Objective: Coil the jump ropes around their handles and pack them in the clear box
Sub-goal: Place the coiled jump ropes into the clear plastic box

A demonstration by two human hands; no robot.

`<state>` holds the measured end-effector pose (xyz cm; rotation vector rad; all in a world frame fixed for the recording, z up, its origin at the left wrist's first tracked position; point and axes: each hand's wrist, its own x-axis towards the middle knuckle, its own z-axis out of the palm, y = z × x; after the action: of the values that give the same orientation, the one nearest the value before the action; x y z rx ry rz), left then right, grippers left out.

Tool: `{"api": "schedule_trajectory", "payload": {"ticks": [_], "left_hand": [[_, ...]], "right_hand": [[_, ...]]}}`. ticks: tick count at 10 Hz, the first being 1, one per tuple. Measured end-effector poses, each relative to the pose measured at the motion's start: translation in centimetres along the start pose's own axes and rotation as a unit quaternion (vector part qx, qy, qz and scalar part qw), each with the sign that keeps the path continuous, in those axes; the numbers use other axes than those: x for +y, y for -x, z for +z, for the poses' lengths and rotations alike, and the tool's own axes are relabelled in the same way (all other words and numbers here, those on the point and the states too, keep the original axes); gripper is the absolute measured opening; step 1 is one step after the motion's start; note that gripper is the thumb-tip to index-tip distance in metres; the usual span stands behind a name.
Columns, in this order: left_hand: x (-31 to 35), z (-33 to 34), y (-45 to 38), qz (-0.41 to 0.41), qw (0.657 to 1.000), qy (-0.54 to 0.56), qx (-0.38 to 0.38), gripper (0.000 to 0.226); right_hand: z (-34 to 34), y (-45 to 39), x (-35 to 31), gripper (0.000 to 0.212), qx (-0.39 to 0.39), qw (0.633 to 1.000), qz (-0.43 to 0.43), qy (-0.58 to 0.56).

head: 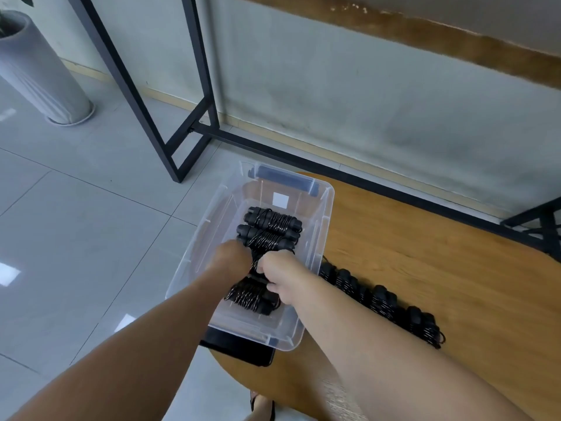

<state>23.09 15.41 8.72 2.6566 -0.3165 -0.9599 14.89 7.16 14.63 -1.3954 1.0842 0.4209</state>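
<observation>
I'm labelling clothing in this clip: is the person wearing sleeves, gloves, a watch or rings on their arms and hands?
Nothing visible: both forearms are bare to the frame edge, with no sleeves, gloves or watch. The left hand and right hand show no rings from this angle.

There is only one view, from a camera worn on the person's head. It looks forward and steeply down, from above and close behind the two forearms, which enter from the 6 o'clock edge. The clear box (315, 232) sits near the centre of the frame, quite near to the lens. The wooden bench (440, 268) fills the side from 3 to 5 o'clock. The tiled floor (76, 223) lies toward 9 o'clock, and the wall (364, 86) toward 12 o'clock. The wide lens bends straight lines near the edges.
</observation>
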Motion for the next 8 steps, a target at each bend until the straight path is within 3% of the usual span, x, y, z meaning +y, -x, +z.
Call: {"api": "schedule_trajectory", "payload": {"ticks": [1,2,4,5,6,7,8], "left_hand": [[3.1,-1.5,2.1,0.035,0.991,0.072,0.11,0.037],[7.2,-2.1,4.9,0.1,0.974,0.137,0.15,0.036],[13.5,0.0,9.9,0.192,0.955,0.187,0.129,0.036],[15.6,3.2,11.5,0.211,0.963,0.133,0.101,0.03],[16.8,7.3,12.7,0.186,0.973,0.116,0.07,0.018],[17.3,11.5,13.8,0.094,0.982,0.162,0.038,0.019],[17.2,15.7,14.9,-0.027,0.956,0.292,0.026,0.013]], "right_hand": [[-2.4,0.6,-1.6,0.013,0.015,0.995,-0.098,0.001],[-6.8,2.7,-3.0,0.017,0.058,0.984,-0.166,-0.037],[-15.9,5.2,-2.0,0.018,0.103,0.97,-0.212,-0.06],[-19.0,4.5,0.1,0.017,0.099,0.972,-0.2,-0.066],[-21.4,3.6,3.0,0.016,0.067,0.98,-0.182,-0.041],[-23.5,2.5,6.0,0.017,0.023,0.987,-0.157,0.011],[-24.8,0.7,8.8,0.018,0.002,0.988,-0.143,0.059]]}}
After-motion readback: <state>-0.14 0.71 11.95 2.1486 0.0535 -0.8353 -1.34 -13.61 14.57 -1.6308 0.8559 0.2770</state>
